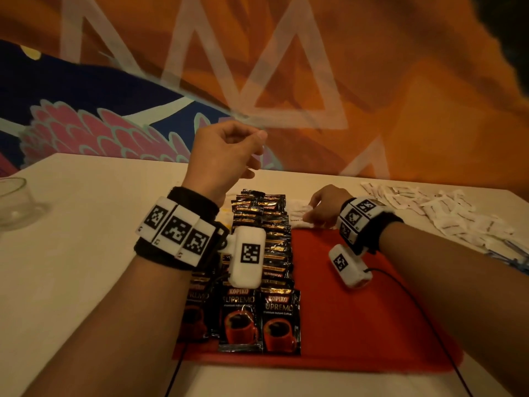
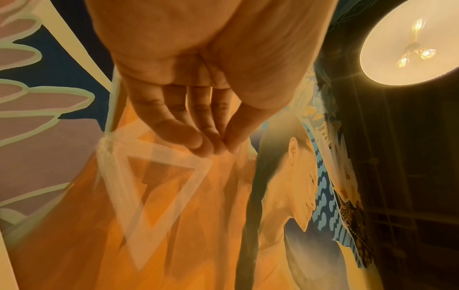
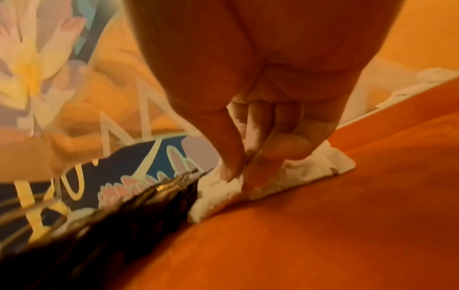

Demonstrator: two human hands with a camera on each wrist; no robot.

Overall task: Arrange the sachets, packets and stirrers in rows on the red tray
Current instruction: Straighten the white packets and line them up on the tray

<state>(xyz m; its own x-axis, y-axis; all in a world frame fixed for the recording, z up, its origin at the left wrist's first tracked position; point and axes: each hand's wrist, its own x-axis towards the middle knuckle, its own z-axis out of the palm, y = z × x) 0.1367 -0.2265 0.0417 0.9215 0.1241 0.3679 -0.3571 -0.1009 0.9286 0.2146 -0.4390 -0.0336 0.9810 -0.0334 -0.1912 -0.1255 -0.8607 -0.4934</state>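
The red tray (image 1: 357,310) lies in front of me on the table. Black coffee packets (image 1: 274,247) overlap in rows down its left part. At the tray's far edge my right hand (image 1: 309,216) reaches down onto a small bunch of white sachets (image 1: 299,210) beside the packets. In the right wrist view the thumb and forefinger of the right hand (image 3: 239,176) pinch the white sachets (image 3: 310,168), which lie on the tray (image 3: 323,235) next to the coffee packets (image 3: 111,225). My left hand (image 1: 254,151) is raised above the packets. Seen from the wrist, the left hand (image 2: 222,146) has loosely curled fingers and holds nothing.
A loose heap of white sachets (image 1: 458,216) spreads over the table to the right of the tray. A clear glass (image 1: 14,202) stands at the far left. A black cable (image 1: 423,316) runs across the tray's right part. A painted wall rises behind the white table (image 1: 86,253).
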